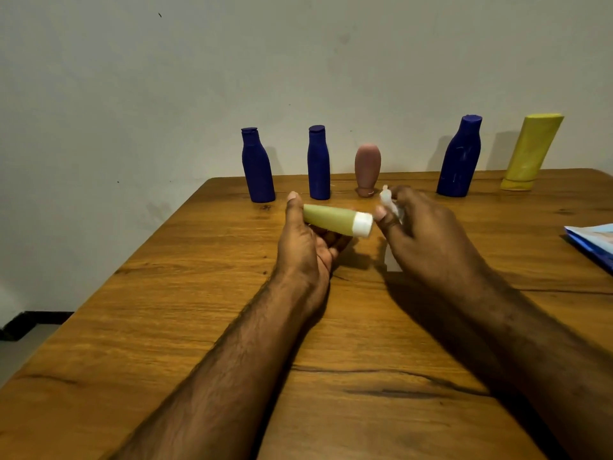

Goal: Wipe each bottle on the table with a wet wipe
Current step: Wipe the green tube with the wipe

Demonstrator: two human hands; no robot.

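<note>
My left hand (308, 240) holds a small olive-green tube bottle (331, 219) sideways above the table, its white cap (362, 224) pointing right. My right hand (428, 234) is closed on a crumpled white wet wipe (389, 202), just right of the cap. Along the table's far edge stand three dark blue bottles (257, 166) (318, 162) (459, 159), a pink tube (367, 169) on its cap and a yellow tube (530, 151) on its cap, leaning.
The wooden table (232, 310) has its left edge running diagonally toward me, with floor beyond. A blue and white packet (593, 242) lies at the right edge. A plain wall rises behind the bottles.
</note>
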